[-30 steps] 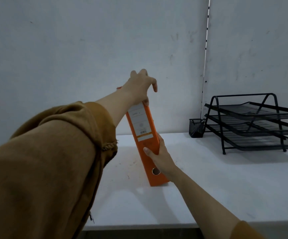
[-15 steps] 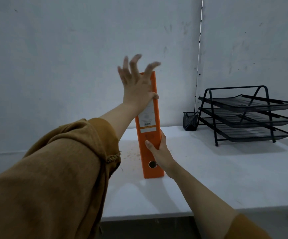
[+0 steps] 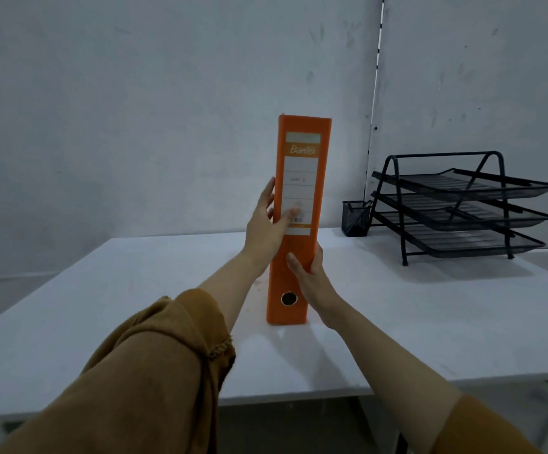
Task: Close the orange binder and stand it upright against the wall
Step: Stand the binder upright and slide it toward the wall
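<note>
The orange binder (image 3: pixel 295 224) is seen closed and standing upright on the white worktop (image 3: pixel 430 306), spine toward the camera, near the middle of the surface. Whether its far edge touches the wall (image 3: pixel 135 109) cannot be told from this view. A white label with a printed brand name is carried on the upper spine, and a round finger hole (image 3: pixel 289 298) is set near the bottom.

The binder is held by 2 hands. The left hand (image 3: pixel 266 231) is placed at the 9 o'clock side of the spine at mid-height, its thumb laid across the label and its fingers extended along the left cover: a loose grip on the binder. The right hand (image 3: pixel 308 273) is wrapped around the lower spine from the 3 o'clock side, thumb on the front and fingers behind, so the grip is closed on the binder. Both forearms are bare, with brown sleeves pushed back.

At 2 o'clock from the binder, well apart, a black 3-tier wire tray (image 3: pixel 462 204) is standing, with a small black mesh cup (image 3: pixel 355 217) just beside it.
</note>
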A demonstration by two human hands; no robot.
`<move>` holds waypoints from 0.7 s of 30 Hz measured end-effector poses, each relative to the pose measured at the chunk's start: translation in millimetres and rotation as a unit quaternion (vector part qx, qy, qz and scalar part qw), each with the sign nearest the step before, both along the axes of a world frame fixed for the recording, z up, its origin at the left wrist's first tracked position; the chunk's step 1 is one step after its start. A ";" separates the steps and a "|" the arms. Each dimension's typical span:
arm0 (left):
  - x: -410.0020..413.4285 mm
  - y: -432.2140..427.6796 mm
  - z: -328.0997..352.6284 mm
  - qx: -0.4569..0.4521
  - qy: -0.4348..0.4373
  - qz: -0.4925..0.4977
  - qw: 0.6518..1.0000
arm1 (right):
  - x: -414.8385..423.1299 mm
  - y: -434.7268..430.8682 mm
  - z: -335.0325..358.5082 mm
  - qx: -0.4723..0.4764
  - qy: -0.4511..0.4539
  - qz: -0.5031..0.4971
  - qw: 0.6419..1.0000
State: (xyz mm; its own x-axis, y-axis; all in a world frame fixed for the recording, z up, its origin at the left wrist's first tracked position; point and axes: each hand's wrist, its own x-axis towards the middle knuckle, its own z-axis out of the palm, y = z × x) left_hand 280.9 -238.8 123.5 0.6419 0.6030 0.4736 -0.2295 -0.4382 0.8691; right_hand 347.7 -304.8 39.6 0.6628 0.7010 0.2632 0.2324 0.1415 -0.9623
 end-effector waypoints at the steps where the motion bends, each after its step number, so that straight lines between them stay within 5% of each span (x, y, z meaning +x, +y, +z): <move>1: 1.0 0.1 -9.5 -0.024 0.007 -0.010 1.000 | 1.8 -0.3 -1.0 0.003 0.001 0.002 1.000; 21: -8.1 9.6 -49.4 -0.086 0.034 -0.024 0.995 | 2.2 12.7 -2.2 -0.062 -0.038 0.003 0.997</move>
